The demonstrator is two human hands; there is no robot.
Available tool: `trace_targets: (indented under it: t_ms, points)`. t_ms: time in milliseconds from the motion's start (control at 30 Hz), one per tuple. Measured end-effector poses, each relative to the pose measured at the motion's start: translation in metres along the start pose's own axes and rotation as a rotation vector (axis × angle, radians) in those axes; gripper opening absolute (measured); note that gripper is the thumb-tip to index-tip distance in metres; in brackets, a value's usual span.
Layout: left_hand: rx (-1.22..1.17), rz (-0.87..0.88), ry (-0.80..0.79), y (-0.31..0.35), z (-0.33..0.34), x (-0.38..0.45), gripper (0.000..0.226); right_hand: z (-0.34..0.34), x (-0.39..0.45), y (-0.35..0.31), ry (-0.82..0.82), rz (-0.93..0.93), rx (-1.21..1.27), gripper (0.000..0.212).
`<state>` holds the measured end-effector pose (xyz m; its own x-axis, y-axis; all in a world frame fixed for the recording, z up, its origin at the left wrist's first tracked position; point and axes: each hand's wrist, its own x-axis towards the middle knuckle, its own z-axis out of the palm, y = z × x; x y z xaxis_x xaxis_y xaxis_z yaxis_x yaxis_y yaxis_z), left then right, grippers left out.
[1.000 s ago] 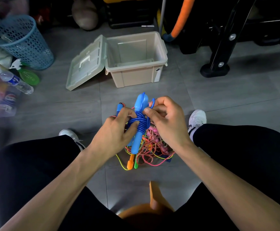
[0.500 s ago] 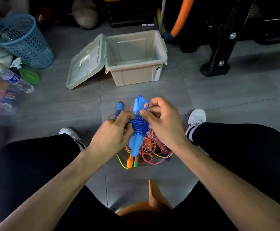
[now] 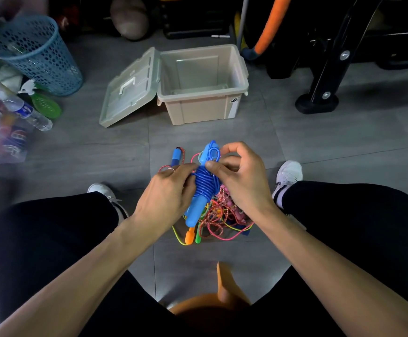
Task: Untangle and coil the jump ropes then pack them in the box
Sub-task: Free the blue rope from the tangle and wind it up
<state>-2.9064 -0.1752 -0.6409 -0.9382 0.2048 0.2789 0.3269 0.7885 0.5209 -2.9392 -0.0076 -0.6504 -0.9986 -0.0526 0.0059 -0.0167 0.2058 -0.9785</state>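
A blue jump rope (image 3: 201, 188), its cord wound in tight turns around its light blue handles, is held upright above the floor between my knees. My left hand (image 3: 165, 193) grips the wound bundle from the left. My right hand (image 3: 240, 176) pinches the cord's small loop at the top of the handles. Under the bundle lies a tangled pile of jump ropes (image 3: 218, 215), pink, red, yellow and green, with orange and green handles. An open beige box (image 3: 201, 108) stands beyond, its inside bare.
The box's lid (image 3: 127, 93) leans open to its left. A blue mesh basket (image 3: 36, 54), a water bottle (image 3: 26, 113) and a green item sit at the left. Black equipment legs (image 3: 319, 98) stand at the right. My shoes (image 3: 288, 173) flank the pile.
The right hand has shifted the cord's end up to the top of the handles, where a small loop now shows. The left hand still holds the bundle.
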Motion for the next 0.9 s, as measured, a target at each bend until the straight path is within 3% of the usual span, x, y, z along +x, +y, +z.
trace_targets:
  t_ms: [167,267,433,600,900]
  points:
    - [0.095,0.036,0.021,0.000,0.002,0.001,0.030,0.007,0.003,0.008,0.046,-0.163,-0.090,0.003]
    - [0.184,0.032,-0.001,0.000,0.004,0.000,0.030,0.010,0.003,0.012,0.073,-0.387,-0.330,0.012]
    - [0.179,0.013,-0.001,0.001,0.004,-0.001,0.031,0.007,0.000,0.012,-0.063,-0.651,-0.535,0.024]
    - [0.125,0.000,0.058,-0.003,-0.001,-0.002,0.026,0.003,-0.001,0.003,-0.212,-0.636,-0.623,0.032]
    - [0.187,0.182,0.147,-0.017,0.002,-0.007,0.008,0.008,-0.006,-0.001,-0.214,-0.602,-0.588,0.023]
